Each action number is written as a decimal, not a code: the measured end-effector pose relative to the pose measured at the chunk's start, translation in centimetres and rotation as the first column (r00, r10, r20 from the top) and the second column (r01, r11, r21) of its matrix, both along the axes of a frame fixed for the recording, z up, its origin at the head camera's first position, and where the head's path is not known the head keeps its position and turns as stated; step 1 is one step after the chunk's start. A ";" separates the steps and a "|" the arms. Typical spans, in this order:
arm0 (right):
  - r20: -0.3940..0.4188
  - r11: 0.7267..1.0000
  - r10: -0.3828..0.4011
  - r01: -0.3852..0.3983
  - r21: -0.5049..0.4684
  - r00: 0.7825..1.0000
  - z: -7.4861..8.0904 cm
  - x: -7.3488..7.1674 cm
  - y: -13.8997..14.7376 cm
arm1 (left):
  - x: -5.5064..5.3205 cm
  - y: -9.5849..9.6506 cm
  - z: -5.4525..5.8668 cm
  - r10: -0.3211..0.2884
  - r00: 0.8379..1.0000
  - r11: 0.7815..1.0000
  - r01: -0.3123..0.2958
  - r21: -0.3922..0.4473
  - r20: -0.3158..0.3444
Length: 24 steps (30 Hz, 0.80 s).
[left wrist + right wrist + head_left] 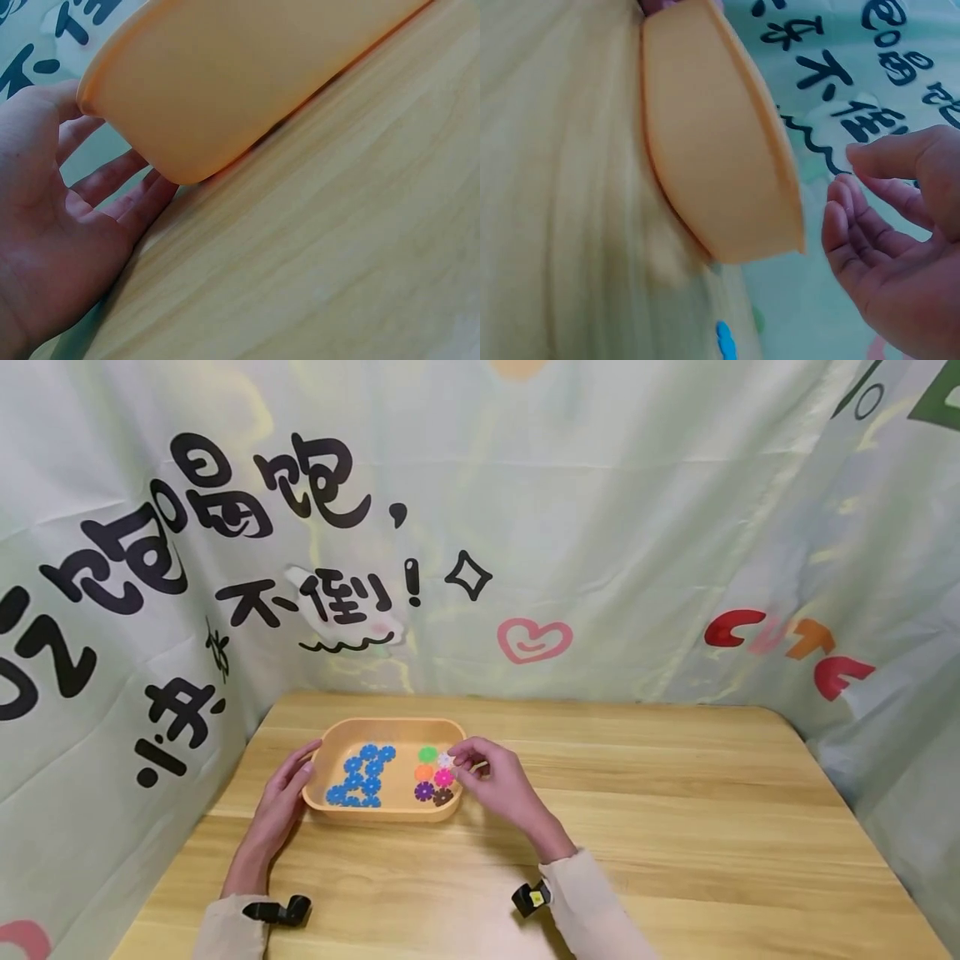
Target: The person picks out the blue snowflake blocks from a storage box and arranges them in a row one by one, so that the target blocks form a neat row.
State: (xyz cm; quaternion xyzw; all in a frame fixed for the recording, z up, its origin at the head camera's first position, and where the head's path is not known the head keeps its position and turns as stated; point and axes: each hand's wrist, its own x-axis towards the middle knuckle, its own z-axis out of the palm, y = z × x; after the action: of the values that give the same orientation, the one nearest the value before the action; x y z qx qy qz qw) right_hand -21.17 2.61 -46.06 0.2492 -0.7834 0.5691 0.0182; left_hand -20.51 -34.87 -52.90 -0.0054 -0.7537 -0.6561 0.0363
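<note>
Head view, and starting from the left we have the left hand (pixel 281 789) resting against the end of a smooth, round-cornered orange tray (pixel 382 815), fingers fairly straight, touching rather than clenched. The tray sits on a wood-grained table (pixel 712 827). Inside, notched blue discs (pixel 371 786) cluster to the left; across we go to six discs (pixel 443 777) in two short columns, green, orange, purple beside white, pink, brown. At their edge, the right hand (pixel 498 774) curves loosely, grip released as far as we see. Far right, soft cloth (pixel 750 527) hangs creased.
</note>
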 end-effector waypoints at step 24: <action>0.106 0.946 0.229 -0.247 0.209 0.968 -0.1 -2.4 -7.9 | -0.1 0.1 0.1 0.009 1.000 1.000 -0.008 -0.005 0.022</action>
State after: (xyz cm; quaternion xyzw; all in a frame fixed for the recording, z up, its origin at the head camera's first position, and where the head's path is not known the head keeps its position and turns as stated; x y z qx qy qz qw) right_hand -23.54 -5.32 -46.15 0.3196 -0.8059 0.4862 -0.1098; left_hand -20.58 -34.77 -52.79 0.0050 -0.7556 -0.6543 0.0308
